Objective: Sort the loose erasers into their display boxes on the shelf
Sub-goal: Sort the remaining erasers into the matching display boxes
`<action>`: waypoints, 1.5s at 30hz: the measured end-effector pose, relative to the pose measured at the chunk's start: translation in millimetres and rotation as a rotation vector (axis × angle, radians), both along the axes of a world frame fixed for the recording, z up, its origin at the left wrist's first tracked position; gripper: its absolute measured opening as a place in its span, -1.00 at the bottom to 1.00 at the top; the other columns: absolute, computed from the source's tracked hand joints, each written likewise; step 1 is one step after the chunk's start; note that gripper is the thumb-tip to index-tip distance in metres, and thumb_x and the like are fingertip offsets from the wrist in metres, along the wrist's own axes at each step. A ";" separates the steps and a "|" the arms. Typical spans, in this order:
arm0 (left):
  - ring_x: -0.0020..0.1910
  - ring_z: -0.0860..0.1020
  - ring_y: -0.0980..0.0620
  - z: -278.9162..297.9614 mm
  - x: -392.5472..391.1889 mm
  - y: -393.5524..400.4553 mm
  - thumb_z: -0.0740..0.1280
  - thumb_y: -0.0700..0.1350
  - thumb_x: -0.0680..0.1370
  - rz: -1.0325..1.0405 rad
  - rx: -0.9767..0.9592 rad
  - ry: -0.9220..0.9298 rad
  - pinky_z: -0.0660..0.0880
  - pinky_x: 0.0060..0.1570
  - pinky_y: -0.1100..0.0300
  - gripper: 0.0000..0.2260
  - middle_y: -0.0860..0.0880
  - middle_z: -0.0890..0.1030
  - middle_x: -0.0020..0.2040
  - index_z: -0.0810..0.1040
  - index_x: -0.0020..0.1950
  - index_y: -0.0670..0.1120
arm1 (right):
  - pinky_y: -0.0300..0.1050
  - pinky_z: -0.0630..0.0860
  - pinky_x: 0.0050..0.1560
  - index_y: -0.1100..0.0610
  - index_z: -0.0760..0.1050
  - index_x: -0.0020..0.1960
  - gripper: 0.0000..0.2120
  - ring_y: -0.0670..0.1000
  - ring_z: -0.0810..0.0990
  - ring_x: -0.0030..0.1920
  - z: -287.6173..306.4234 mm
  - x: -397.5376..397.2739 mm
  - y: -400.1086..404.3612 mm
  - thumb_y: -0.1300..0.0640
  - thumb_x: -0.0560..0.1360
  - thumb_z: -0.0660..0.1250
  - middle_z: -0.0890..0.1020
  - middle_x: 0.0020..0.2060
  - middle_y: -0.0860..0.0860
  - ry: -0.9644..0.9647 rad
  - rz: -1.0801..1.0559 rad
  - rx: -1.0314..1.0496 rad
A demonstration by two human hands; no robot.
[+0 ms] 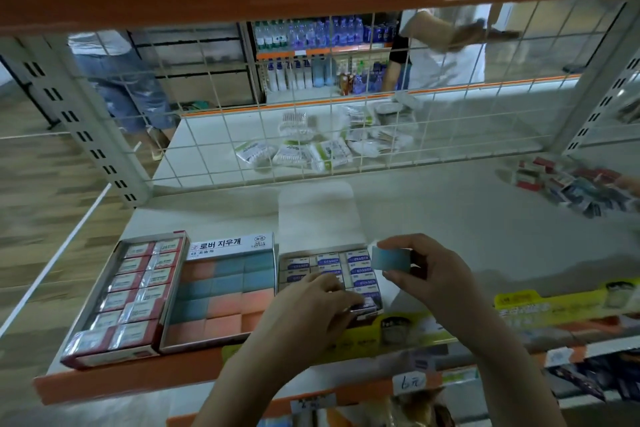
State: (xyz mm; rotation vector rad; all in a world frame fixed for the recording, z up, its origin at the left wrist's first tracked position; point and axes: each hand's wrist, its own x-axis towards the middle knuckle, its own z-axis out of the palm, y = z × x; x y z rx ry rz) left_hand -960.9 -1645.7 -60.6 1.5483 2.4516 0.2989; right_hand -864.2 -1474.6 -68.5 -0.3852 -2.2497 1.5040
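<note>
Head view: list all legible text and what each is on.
"로버 지우개": raised lid of the pink-and-blue eraser box.
"ERASER": blue-and-white erasers in the right-hand box.
"6元": price tag on the lower shelf edge.
Red-and-white erasers, yellow strip: blurred, unreadable.

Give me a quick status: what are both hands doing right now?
Right hand pinches a blue eraser. Left hand rests on the blue-label eraser box, fingers on a packet. Pink-and-blue box has a free slot; nothing blocking.
</note>
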 end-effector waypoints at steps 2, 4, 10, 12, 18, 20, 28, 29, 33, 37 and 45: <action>0.32 0.31 0.11 2.1 -0.8 -3.0 0.07 0.01 0.64 -0.015 -0.029 -0.017 0.35 0.20 0.23 -0.65 0.12 0.35 0.35 0.26 0.43 0.21 | -0.41 0.51 -0.10 -0.09 0.51 -0.04 -0.64 -0.18 0.59 -0.02 0.5 1.9 1.0 0.35 0.37 0.44 0.59 -0.01 -0.09 0.002 0.001 -0.005; 0.33 0.31 0.10 4.5 -2.8 -3.3 0.08 -0.01 0.64 -0.028 -0.040 -0.015 0.37 0.24 0.19 -0.64 0.12 0.35 0.36 0.27 0.44 0.21 | -0.41 0.51 -0.11 -0.08 0.51 -0.04 -0.64 -0.19 0.59 -0.02 0.6 3.0 1.9 0.35 0.37 0.43 0.58 -0.01 -0.09 0.001 0.002 -0.005; 0.32 0.33 0.14 4.9 -8.7 2.8 0.12 0.01 0.63 -0.062 -0.026 0.007 0.31 0.29 0.22 -0.68 0.16 0.43 0.33 0.38 0.38 0.18 | -0.41 0.51 -0.13 -0.09 0.51 -0.05 -0.64 -0.21 0.59 -0.03 2.9 6.9 3.3 0.35 0.38 0.43 0.58 -0.02 -0.10 -0.013 0.011 -0.035; 0.30 0.34 0.15 5.3 -12.2 2.1 0.16 0.00 0.62 -0.091 -0.048 -0.018 0.32 0.29 0.22 -0.68 0.16 0.44 0.31 0.39 0.37 0.18 | -0.41 0.50 -0.14 -0.09 0.51 -0.05 -0.63 -0.21 0.59 -0.05 4.0 8.0 4.2 0.36 0.38 0.42 0.59 -0.03 -0.09 -0.016 0.012 -0.036; 0.27 0.32 0.20 2.8 -18.5 1.8 0.20 -0.02 0.60 -0.122 -0.028 -0.030 0.35 0.20 0.29 -0.70 0.21 0.44 0.27 0.44 0.33 0.20 | -0.33 0.54 -0.10 -0.09 0.52 -0.04 -0.65 -0.16 0.61 -0.06 2.2 10.5 5.5 0.35 0.39 0.42 0.60 -0.02 -0.05 -0.040 0.018 -0.063; 0.26 0.30 0.18 0.2 -15.5 5.7 0.21 -0.01 0.60 -0.116 -0.001 -0.003 0.38 0.20 0.25 -0.73 0.20 0.44 0.25 0.49 0.29 0.18 | -0.33 0.55 -0.11 -0.09 0.52 -0.03 -0.65 -0.15 0.61 -0.07 1.7 10.5 5.3 0.34 0.39 0.42 0.60 -0.03 -0.04 -0.047 0.023 -0.065; 0.30 0.29 0.12 2.6 -10.4 14.4 0.17 -0.07 0.62 -0.163 -0.024 0.006 0.35 0.24 0.20 -0.70 0.17 0.45 0.29 0.45 0.32 0.16 | -0.40 0.50 -0.16 -0.06 0.54 -0.04 -0.66 -0.18 0.61 -0.06 1.4 6.6 5.0 0.35 0.37 0.43 0.61 -0.02 -0.04 -0.027 0.028 -0.038; 0.30 0.29 0.12 3.3 -11.7 13.2 0.17 -0.09 0.62 -0.173 -0.034 0.003 0.34 0.25 0.19 -0.69 0.17 0.44 0.30 0.44 0.33 0.16 | -0.41 0.50 -0.16 -0.06 0.54 -0.05 -0.66 -0.18 0.61 -0.06 1.3 5.7 5.1 0.35 0.37 0.43 0.62 -0.02 -0.04 -0.027 0.027 -0.034; 0.31 0.28 0.09 4.7 -15.8 11.2 0.18 -0.14 0.61 -0.219 -0.049 0.027 0.33 0.23 0.17 -0.64 0.17 0.42 0.34 0.40 0.37 0.17 | -0.39 0.51 -0.15 -0.05 0.53 -0.04 -0.67 -0.17 0.61 -0.05 0.6 3.8 4.2 0.34 0.38 0.43 0.62 -0.02 -0.05 -0.043 0.040 -0.029; 0.32 0.30 0.08 2.9 -16.2 14.1 0.18 -0.11 0.61 -0.244 -0.018 0.075 0.34 0.23 0.15 -0.66 0.13 0.43 0.34 0.40 0.37 0.15 | -0.38 0.53 -0.16 -0.07 0.53 -0.03 -0.67 -0.20 0.61 -0.05 0.4 2.6 3.3 0.33 0.39 0.42 0.61 -0.03 -0.09 -0.062 0.045 -0.028; 0.31 0.30 0.09 2.6 -14.1 12.1 0.18 -0.05 0.62 -0.188 0.044 0.127 0.28 0.25 0.21 -0.69 0.12 0.41 0.35 0.40 0.37 0.11 | -0.32 0.56 -0.14 -0.10 0.52 -0.03 -0.68 -0.17 0.61 -0.04 5.4 -2.5 1.9 0.31 0.40 0.41 0.61 -0.02 -0.09 -0.089 0.060 -0.010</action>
